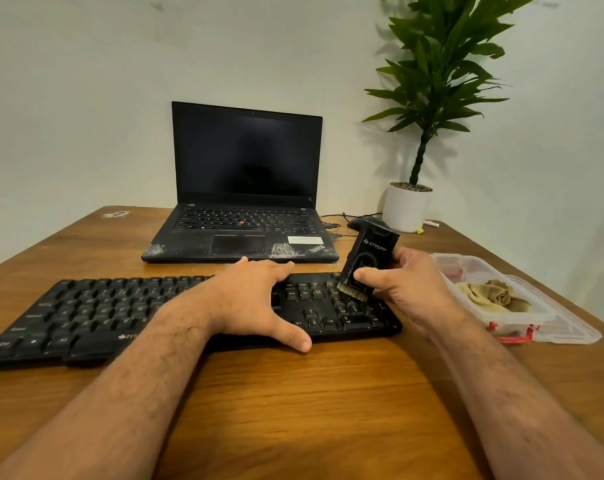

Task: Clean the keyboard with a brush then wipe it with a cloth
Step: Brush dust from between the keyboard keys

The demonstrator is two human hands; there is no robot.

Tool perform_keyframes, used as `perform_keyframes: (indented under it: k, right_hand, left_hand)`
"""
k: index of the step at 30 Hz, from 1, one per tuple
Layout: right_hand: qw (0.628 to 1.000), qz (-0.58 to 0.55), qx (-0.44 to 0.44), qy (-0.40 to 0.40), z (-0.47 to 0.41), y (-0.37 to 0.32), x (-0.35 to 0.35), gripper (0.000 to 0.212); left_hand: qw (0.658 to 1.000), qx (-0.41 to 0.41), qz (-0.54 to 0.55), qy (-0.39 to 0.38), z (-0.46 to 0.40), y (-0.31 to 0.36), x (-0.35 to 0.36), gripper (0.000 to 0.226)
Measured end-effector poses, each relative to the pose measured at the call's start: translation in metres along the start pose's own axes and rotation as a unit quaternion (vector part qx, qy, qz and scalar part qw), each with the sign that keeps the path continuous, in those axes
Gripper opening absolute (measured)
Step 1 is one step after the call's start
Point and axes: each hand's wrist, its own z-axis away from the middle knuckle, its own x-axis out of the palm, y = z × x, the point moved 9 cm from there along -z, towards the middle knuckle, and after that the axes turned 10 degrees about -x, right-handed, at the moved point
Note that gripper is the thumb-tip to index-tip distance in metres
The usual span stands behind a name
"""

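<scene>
We are in the brushing step, and we judge it not yet finished. Our right hand (411, 289) has its grip clamped round the black brush (368, 263), thumb across the front face, bristles pointing down and touching the keys at the number-pad end of the keyboard (120, 306). That end sits at about three o'clock on the board. Our left hand (255, 299) lies flat over the middle keys with fingers straight and spread, thumb hanging off the near edge, holding the keyboard steady on the desk (293, 410). How much of the keyboard is already brushed we cannot tell.

The wiping has not begun, by our reading: the cloth (494, 296) lies crumpled in the clear plastic box (536, 327) at three o'clock from the keyboard, just beside its right end. At twelve o'clock an open laptop (245, 188) stands with a dark screen.
</scene>
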Motion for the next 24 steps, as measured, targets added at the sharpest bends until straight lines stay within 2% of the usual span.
perform_keyframes:
  k: [2, 5, 8, 10, 13, 15, 20, 24]
  right_hand:
    - [0.999, 0.043, -0.01, -0.003, 0.0, -0.002, 0.0, 0.04]
    - [0.981, 0.19, -0.05, -0.004, -0.003, -0.014, 0.003, 0.044]
    - [0.962, 0.258, -0.083, 0.035, -0.011, -0.025, 0.002, 0.055]
    - [0.957, 0.269, -0.097, 0.055, -0.014, -0.029, 0.001, 0.058]
    - [0.968, 0.236, -0.081, 0.035, -0.016, -0.024, 0.006, 0.059]
    - [0.963, 0.256, -0.079, 0.021, -0.017, -0.022, 0.009, 0.056]
    - [0.954, 0.281, -0.084, 0.058, -0.024, -0.023, -0.001, 0.061]
    - [0.955, 0.284, -0.076, 0.043, -0.024, -0.02, 0.001, 0.06]
  left_hand:
    - [1.0, 0.002, 0.001, 0.0, 0.001, 0.0, 0.0, 0.131]
    - [1.0, 0.004, -0.001, 0.002, 0.001, 0.0, 0.0, 0.129]
    - [1.0, 0.004, -0.003, 0.003, 0.0, 0.0, 0.0, 0.131]
    - [1.0, 0.004, -0.004, 0.002, 0.001, 0.0, 0.0, 0.131]
    - [1.0, 0.003, -0.007, 0.0, 0.0, -0.001, 0.0, 0.131]
    - [1.0, 0.005, -0.01, 0.002, 0.001, 0.001, 0.0, 0.131]
    - [1.0, 0.004, -0.01, 0.005, 0.003, 0.002, -0.001, 0.13]
    - [1.0, 0.005, -0.006, 0.002, 0.001, 0.001, 0.0, 0.131]
